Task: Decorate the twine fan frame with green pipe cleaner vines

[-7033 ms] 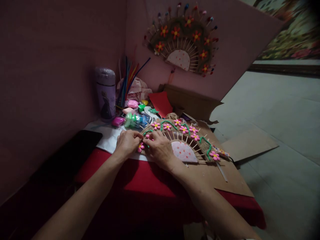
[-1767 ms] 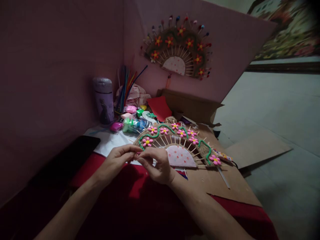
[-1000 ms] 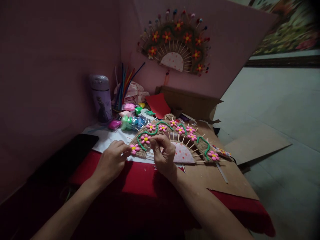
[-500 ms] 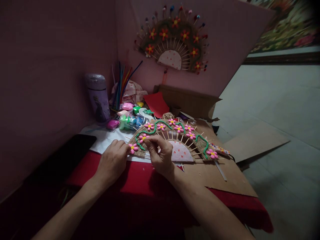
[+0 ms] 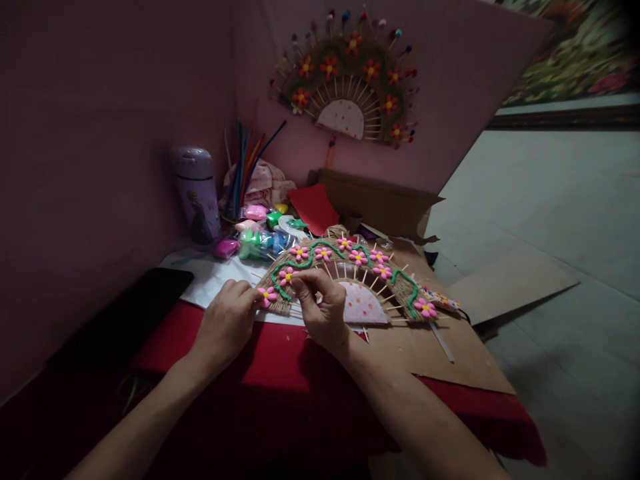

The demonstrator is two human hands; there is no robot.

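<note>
A half-round fan (image 5: pixel 334 263) of twine-wrapped card and thin sticks lies in front of me. Pink clay flowers (image 5: pixel 425 307) with yellow centres and a wavy green clay strand (image 5: pixel 413 293) decorate its band; its inner half-disc (image 5: pixel 361 303) is white with red-orange dots. My left hand (image 5: pixel 229 317) is closed at the fan's left end, fingertips on its edge beside the lowest pink flower (image 5: pixel 267 297). Just right of another pink flower (image 5: pixel 287 276), my right hand (image 5: pixel 323 310) has thumb and forefinger pinched together over the band. Whatever sits in that pinch is too small to make out.
Behind the fan lie bagged coloured clay packs (image 5: pixel 257 243), red paper (image 5: pixel 314 208) and a cardboard box (image 5: pixel 375 203). A purple bottle (image 5: pixel 197 197) stands left, near a dark flat object (image 5: pixel 165 287). Cardboard (image 5: pixel 450 360) covers the table's right side. A finished fan (image 5: pixel 345 87) hangs above.
Both hands keep almost the same place and grip. The right thumb and forefinger have shifted very slightly beside the flower.
</note>
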